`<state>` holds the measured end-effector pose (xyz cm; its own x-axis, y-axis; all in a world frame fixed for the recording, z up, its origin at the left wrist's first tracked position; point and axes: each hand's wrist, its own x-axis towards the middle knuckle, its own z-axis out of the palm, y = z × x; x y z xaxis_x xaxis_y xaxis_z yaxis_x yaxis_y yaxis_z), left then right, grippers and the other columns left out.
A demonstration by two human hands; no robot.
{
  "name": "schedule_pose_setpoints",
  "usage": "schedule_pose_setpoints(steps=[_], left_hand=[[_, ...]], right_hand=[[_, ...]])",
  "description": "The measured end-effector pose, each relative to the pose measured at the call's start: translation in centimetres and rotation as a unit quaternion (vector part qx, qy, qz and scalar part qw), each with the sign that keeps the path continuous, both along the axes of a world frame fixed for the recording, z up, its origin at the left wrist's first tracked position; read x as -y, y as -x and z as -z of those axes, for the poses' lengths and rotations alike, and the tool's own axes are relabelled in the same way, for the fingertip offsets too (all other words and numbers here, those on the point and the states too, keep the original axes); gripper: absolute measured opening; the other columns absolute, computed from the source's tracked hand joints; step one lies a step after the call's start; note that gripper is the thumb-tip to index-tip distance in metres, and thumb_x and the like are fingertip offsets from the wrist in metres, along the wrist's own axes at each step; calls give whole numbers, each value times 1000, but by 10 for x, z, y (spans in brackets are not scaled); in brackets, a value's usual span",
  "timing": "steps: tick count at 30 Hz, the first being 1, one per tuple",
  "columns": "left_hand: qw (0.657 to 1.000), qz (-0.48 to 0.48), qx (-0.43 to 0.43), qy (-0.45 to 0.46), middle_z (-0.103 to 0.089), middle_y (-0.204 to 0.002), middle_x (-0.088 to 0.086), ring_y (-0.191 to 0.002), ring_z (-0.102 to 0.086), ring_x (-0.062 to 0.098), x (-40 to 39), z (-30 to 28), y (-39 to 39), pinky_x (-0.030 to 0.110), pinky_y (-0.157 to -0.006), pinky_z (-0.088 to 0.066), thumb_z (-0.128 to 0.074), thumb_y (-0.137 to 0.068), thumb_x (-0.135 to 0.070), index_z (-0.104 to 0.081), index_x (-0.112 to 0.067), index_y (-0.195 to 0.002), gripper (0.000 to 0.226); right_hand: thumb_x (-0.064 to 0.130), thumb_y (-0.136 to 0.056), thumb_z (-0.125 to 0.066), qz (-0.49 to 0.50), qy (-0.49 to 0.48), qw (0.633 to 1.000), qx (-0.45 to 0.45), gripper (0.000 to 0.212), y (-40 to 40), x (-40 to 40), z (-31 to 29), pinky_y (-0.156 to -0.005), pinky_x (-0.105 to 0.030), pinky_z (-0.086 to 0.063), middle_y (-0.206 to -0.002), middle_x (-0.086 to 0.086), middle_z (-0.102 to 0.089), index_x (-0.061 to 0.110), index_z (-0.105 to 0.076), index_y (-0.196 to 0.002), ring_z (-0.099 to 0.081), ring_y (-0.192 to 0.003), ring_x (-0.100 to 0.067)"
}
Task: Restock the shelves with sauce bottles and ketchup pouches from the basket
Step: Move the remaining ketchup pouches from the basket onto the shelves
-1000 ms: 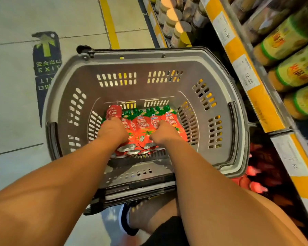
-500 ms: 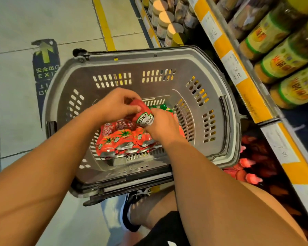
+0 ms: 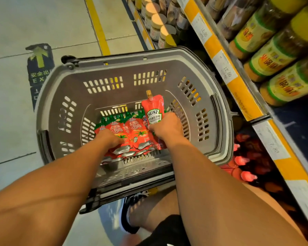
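Basket (image 3: 219,110) open at top; far half of its floor bare, free room there above the slotted walls. Near half packed with a row of ketchup pouches (image 3: 132,132) lying side by side, touching. Both hands sit in that near half: left hand (image 3: 112,139) on the pouches at left, right hand (image 3: 167,126) gripping an upright Heinz pouch (image 3: 154,110) at right, just beside the right wall. Yellow-edged shelf rail (image 3: 226,68) runs close along the basket's right rim; narrow gap between. Below the rail, lower shelf crowded with red bottles (image 3: 245,160). Above the rail, jars (image 3: 274,55) packed tight. Floor (image 3: 25,23) left of basket open.
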<state>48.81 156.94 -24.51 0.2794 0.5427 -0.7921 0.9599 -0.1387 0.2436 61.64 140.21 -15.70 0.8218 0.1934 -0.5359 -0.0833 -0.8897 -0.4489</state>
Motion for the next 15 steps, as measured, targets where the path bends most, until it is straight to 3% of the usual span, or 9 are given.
schedule_pose_setpoints(steps=[2,4,8,11,15], left_hand=[[995,-90,14,50,-70,-87,21,-58,-71,34,1,2,-1,39,-47,-57,-93,-76,-33,-62,3,-104,55],[990,-115,10,76,-70,-99,26,-75,-74,40,5,-1,1,47,-60,-62,-93,-75,-27,-59,4,-109,57],[996,-50,-3,69,-69,-82,20,-69,-69,35,13,-15,-6,41,-52,-56,-87,-81,-15,-61,2,-93,33],[998,22,-7,50,-69,-66,16,-62,-72,31,18,-33,-10,42,-57,-61,-80,-83,-4,-64,0,-71,21],[999,0,17,40,-65,-77,21,-68,-69,34,25,-54,8,45,-57,-59,-78,-86,0,-52,-3,-74,28]], right_hand=[[40,-75,-90,0,-4,1000,0,50,-1,1,-1,-64,-32,-48,-105,-7,-73,16,-71,-113,-66,-84,-24],[40,-74,-91,7,-7,1000,-2,50,-2,3,-4,-67,-34,-52,-105,-7,-73,16,-70,-112,-67,-85,-26],[41,-74,-90,38,-28,999,-8,50,-1,5,-13,-69,-35,-55,-105,-8,-74,15,-72,-113,-68,-85,-27],[40,-74,-90,75,-73,994,-23,48,3,9,-24,-71,-35,-56,-103,-7,-74,14,-73,-111,-69,-86,-27],[38,-73,-89,105,-133,985,-35,46,12,15,-44,-78,-41,-62,-100,-7,-75,14,-74,-109,-72,-86,-26]])
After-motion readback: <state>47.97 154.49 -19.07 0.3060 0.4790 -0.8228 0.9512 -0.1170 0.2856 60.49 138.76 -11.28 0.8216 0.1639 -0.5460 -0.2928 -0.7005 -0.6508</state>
